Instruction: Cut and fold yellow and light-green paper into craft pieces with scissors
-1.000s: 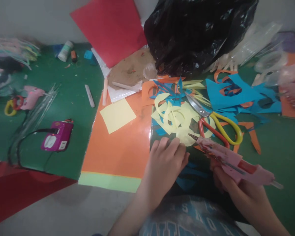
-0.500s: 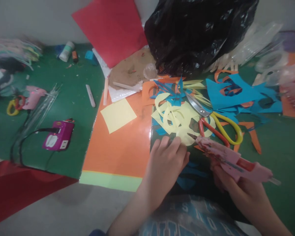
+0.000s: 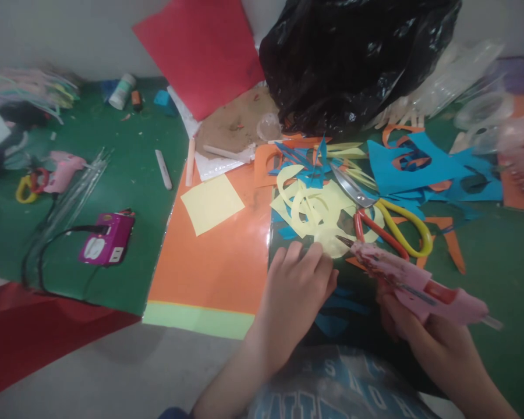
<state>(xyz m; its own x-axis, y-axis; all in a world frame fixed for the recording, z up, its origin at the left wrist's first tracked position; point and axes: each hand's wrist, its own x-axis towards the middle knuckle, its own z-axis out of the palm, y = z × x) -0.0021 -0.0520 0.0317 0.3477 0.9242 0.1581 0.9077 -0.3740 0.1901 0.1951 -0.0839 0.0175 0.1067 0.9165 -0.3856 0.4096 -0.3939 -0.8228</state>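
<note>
My right hand point(image 3: 423, 334) is wrapped round a pink glue gun point(image 3: 413, 282), whose dark nozzle points left at a pile of pale yellow paper cut-outs point(image 3: 317, 212). My left hand point(image 3: 299, 291) rests palm down on the dark green sheet just below those cut-outs, fingers together and curled, fingertips touching the yellow paper. Scissors point(image 3: 384, 218) with red and yellow handles lie just beyond the glue gun's tip.
An orange sheet point(image 3: 213, 262) with a yellow square point(image 3: 212, 203) lies to the left. A purple device point(image 3: 107, 247) with a black cable, another pink glue gun point(image 3: 63, 171), glue sticks, blue scraps point(image 3: 419, 166), a red sheet point(image 3: 201, 52) and a black plastic bag point(image 3: 353, 58) surround the work area.
Hardly anything has changed; the view has drifted slightly and both hands keep their positions with the glue gun tip at the yellow cut-outs.
</note>
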